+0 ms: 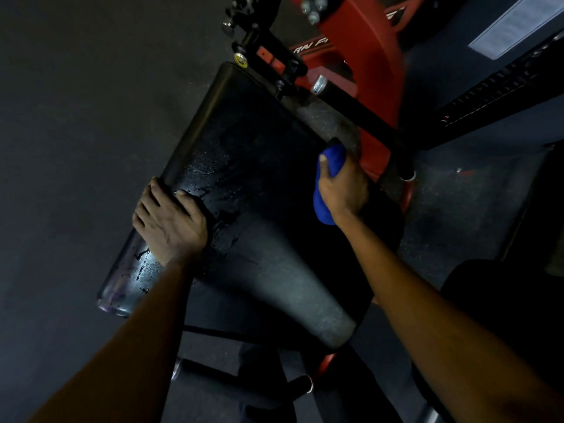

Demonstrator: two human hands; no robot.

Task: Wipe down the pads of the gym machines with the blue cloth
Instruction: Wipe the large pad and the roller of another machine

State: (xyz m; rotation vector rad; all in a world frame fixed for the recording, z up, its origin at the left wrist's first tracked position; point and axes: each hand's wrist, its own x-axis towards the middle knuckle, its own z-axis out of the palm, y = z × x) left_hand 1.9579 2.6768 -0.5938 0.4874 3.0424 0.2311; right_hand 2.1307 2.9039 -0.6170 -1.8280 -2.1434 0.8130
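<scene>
Droplets glisten across the black pad [244, 184], which runs diagonally from the upper middle of the frame down to the lower middle. Left hand [171, 219] lies on the pad's left edge, fingers fairly straight and draped over the rim, holding nothing. Right hand [343, 184] sits at the pad's right edge, fingers curled tight round the blue cloth [328, 181], which is bunched up and pokes out above and below the fist, pressed against the pad's side. Wet streaks catch the light on the pad's lower left side, just below the left wrist. Red machine frame [369, 50] rises in the upper right behind the pad, with a black bar [360, 109] running alongside. Dark floor [76, 117] fills the left of the frame.
</scene>
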